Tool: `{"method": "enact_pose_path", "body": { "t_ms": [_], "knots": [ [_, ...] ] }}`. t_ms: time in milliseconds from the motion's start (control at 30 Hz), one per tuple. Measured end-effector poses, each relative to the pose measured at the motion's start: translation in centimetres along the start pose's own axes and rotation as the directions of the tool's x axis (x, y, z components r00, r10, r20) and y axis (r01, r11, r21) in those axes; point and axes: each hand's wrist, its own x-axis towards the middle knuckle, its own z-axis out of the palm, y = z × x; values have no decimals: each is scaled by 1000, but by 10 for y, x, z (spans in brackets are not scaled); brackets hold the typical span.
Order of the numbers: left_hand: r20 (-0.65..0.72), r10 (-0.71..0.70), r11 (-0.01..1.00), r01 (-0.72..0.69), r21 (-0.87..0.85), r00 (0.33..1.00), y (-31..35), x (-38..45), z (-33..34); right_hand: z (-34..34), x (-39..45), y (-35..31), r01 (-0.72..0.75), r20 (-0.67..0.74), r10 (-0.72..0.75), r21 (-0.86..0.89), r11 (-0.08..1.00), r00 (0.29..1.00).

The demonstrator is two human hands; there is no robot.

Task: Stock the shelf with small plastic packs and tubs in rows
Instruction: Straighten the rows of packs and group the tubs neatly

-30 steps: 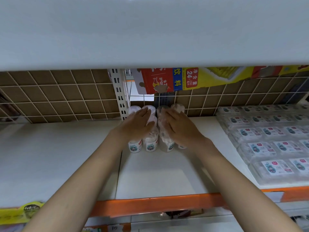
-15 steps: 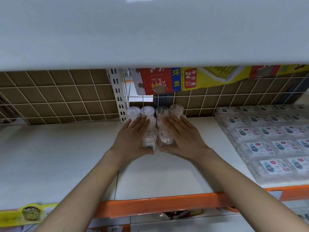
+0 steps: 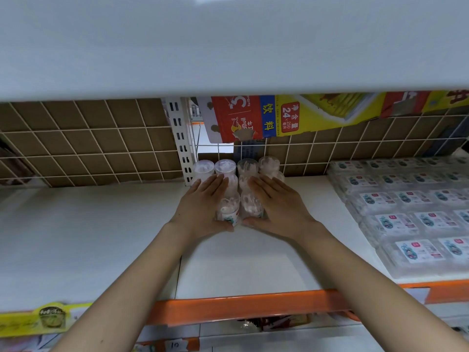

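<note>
Shelf (image 3: 76, 237), white, orange-edged: flat packs (image 3: 411, 219) are ranked at right, clear tubs (image 3: 225, 207) grouped at rear centre against the wire grid (image 3: 101, 148).
The tub cluster is flanked by left hand (image 3: 203, 209) and right hand (image 3: 276, 209), fingers straight and pressed together, thumbs touching the front tubs.

Wire grid back panel (image 3: 88, 148), white, brown cardboard behind it. White slotted upright post (image 3: 180, 141) stands between two grid sections. Behind the grid, upper right: a red, blue and yellow printed carton (image 3: 266, 118), text upside down, "24" legible. Orange price rail (image 3: 243, 304) runs along the front edge; yellow label strip (image 3: 40, 318) at its left end. Underside of the upper board (image 3: 228, 41) fills the top. Below the rail, blurred packaging (image 3: 274, 322), possibly snack bags.
</note>
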Motion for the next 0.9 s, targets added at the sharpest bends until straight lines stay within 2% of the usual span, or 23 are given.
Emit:
{"method": "enact_pose_path", "body": {
  "t_ms": [133, 400, 600, 900],
  "knots": [
    [-45, 2, 999, 0, 40, 999, -4, -4, -4, -7, -2, -3, -13, -12, 13, 22, 1000, 1000],
    [-17, -74, 994, 76, 83, 997, -4, -28, -7, -9, -18, 3, 4, 8, -4, 0, 1000, 1000],
    [-3, -142, 989, 142, 29, 990, -1, -33, -5, -3, -21, 4, 14, -30, -15, -24, 1000, 999],
    [55, -180, 982, 177, 61, 982, 3, -31, -11, 0, -20, -2, -41, -45, 40, -20, 999, 998]
  ]
}}
